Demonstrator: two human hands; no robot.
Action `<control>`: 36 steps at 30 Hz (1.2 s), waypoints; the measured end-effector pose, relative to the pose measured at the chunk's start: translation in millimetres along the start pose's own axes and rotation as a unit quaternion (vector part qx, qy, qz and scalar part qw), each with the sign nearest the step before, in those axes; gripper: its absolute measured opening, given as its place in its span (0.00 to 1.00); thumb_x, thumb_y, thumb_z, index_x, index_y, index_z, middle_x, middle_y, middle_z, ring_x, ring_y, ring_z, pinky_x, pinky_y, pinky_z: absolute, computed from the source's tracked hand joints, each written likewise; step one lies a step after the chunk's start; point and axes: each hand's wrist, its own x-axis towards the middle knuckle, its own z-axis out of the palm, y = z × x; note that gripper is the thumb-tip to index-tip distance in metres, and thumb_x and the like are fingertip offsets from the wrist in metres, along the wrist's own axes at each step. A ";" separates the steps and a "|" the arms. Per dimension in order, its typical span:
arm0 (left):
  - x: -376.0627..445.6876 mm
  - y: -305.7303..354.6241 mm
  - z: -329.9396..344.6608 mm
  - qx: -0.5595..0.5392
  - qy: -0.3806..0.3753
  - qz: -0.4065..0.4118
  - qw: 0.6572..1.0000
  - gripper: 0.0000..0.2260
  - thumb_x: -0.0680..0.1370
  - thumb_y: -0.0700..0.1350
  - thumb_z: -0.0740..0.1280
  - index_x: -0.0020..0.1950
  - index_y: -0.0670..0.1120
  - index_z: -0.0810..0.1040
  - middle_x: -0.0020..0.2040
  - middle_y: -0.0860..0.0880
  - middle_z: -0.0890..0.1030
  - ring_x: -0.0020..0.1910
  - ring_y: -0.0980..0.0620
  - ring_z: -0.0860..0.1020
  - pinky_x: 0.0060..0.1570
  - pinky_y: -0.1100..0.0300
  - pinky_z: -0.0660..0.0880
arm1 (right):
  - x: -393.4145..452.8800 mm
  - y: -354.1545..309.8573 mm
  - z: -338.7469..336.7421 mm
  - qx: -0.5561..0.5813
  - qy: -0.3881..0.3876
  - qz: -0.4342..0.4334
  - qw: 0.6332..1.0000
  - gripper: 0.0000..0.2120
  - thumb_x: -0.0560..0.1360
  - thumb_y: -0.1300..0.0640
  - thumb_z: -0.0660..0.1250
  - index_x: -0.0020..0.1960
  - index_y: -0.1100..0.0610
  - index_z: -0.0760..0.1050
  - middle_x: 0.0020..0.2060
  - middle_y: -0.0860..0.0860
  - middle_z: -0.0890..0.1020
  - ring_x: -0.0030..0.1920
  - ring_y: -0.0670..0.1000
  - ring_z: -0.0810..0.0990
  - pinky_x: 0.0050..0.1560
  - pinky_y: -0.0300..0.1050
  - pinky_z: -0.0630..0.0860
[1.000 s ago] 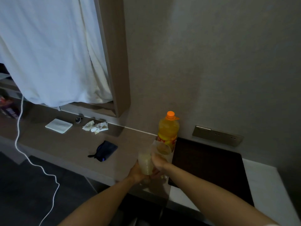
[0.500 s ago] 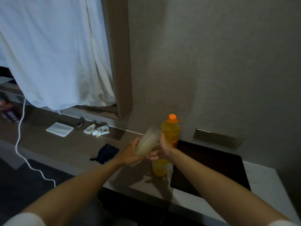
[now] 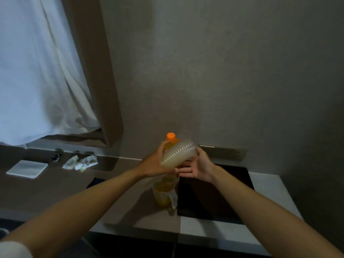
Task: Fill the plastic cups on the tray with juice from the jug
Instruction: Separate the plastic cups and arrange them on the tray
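Plastic cups (image 3: 177, 155) stacked, no legible labels

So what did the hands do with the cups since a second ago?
The stack of cups went up from low beside the jug and tipped onto its side. The left hand kept holding it. The right hand slid from the rim to the stack's upper end, fingers now loose. The jug, the orange-capped bottle and the tissues stayed put.
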 end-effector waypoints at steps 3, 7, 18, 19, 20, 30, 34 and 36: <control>16.3 19.9 9.7 0.047 -0.052 0.028 0.997 0.55 0.63 0.62 0.82 0.78 0.68 0.48 0.72 0.57 0.69 0.66 0.54 0.75 0.62 0.51 0.77 | -4.5 -5.8 -22.4 -0.048 0.005 0.003 0.999 0.36 0.82 0.32 0.45 0.76 0.56 0.68 0.62 0.63 0.82 0.55 0.65 0.85 0.49 0.55 0.83; 33.8 31.9 24.8 0.047 -0.103 0.054 0.992 0.58 0.66 0.59 0.82 0.80 0.67 0.42 0.75 0.61 0.64 0.71 0.61 0.68 0.68 0.61 0.70 | -6.9 -12.3 -48.7 -0.087 0.008 0.005 0.996 0.35 0.83 0.34 0.45 0.75 0.56 0.71 0.62 0.63 0.83 0.55 0.63 0.85 0.47 0.52 0.83; 71.3 33.4 53.2 0.042 -0.144 0.038 0.988 0.54 0.68 0.52 0.82 0.80 0.66 0.46 0.75 0.58 0.66 0.71 0.59 0.68 0.69 0.59 0.71 | 5.1 -42.3 -99.0 -0.267 0.077 -0.137 0.951 0.25 0.85 0.37 0.48 0.64 0.52 0.74 0.60 0.55 0.81 0.58 0.56 0.83 0.48 0.55 0.85; 75.3 31.4 55.1 0.044 -0.143 0.035 0.988 0.53 0.68 0.52 0.81 0.80 0.67 0.47 0.75 0.58 0.66 0.72 0.59 0.69 0.70 0.56 0.71 | 7.4 -46.4 -105.1 -0.276 0.072 -0.134 0.949 0.27 0.84 0.35 0.49 0.63 0.53 0.76 0.59 0.55 0.82 0.58 0.56 0.82 0.46 0.53 0.85; 79.2 29.0 57.2 0.046 -0.147 0.032 0.988 0.53 0.68 0.52 0.81 0.80 0.67 0.48 0.75 0.59 0.66 0.72 0.59 0.69 0.70 0.54 0.71 | 10.3 -49.4 -111.2 -0.285 0.062 -0.131 0.948 0.28 0.83 0.34 0.50 0.64 0.53 0.76 0.59 0.55 0.82 0.59 0.55 0.82 0.44 0.51 0.84; 101.6 19.8 77.6 0.028 -0.164 0.003 0.986 0.50 0.68 0.47 0.81 0.81 0.63 0.52 0.76 0.61 0.65 0.74 0.62 0.66 0.73 0.55 0.69 | 37.1 -65.2 -148.4 -0.336 0.022 -0.134 0.932 0.20 0.79 0.39 0.67 0.61 0.53 0.82 0.55 0.55 0.85 0.56 0.54 0.84 0.51 0.57 0.85; 110.5 16.1 76.5 0.005 -0.157 -0.005 0.988 0.49 0.68 0.45 0.81 0.80 0.62 0.54 0.75 0.62 0.66 0.73 0.63 0.66 0.72 0.58 0.69 | 45.2 -73.2 -148.7 -0.311 0.012 -0.125 0.942 0.18 0.79 0.41 0.67 0.61 0.51 0.81 0.58 0.55 0.82 0.59 0.54 0.82 0.50 0.52 0.85; 114.7 13.1 74.5 -0.007 -0.158 -0.015 0.987 0.50 0.67 0.46 0.81 0.80 0.63 0.54 0.76 0.62 0.66 0.74 0.63 0.65 0.73 0.57 0.68 | 50.5 -76.8 -145.4 -0.301 0.020 -0.118 0.946 0.18 0.79 0.41 0.68 0.62 0.52 0.81 0.59 0.56 0.82 0.60 0.54 0.82 0.50 0.52 0.85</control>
